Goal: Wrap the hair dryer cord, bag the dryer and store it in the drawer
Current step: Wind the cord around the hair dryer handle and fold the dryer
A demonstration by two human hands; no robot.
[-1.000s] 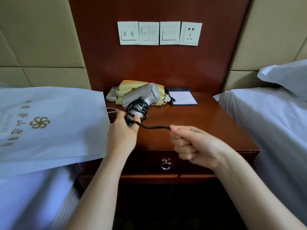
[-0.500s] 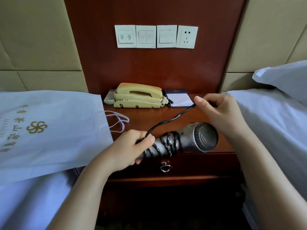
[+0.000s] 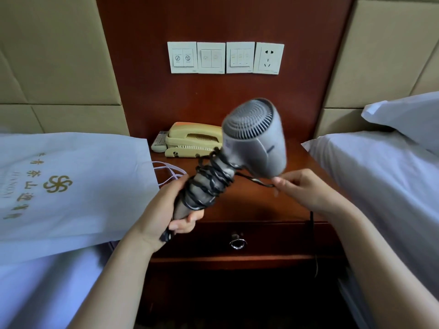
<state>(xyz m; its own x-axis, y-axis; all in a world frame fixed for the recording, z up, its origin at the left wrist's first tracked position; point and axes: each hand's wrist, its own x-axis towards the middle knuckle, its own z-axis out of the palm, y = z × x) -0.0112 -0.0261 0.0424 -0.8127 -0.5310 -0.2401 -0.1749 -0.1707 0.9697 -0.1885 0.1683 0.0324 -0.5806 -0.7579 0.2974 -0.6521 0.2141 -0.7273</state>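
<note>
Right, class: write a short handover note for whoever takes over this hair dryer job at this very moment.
Left hand grips the hair dryer by its handle, head up.
Right hand pinches the free stretch of cord.
Done: several cord turns round the handle.
Left: finish wrapping, put the dryer in the white bag on the left bed, open the closed drawer, store it.

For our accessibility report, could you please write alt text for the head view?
A person's left hand grips the handle of a grey plastic hair dryer, its black cord coiled round the handle, while the right hand pinches the loose stretch of cord. Below stands a dark wooden nightstand with its drawer shut; a white printed bag lies at left.
</note>
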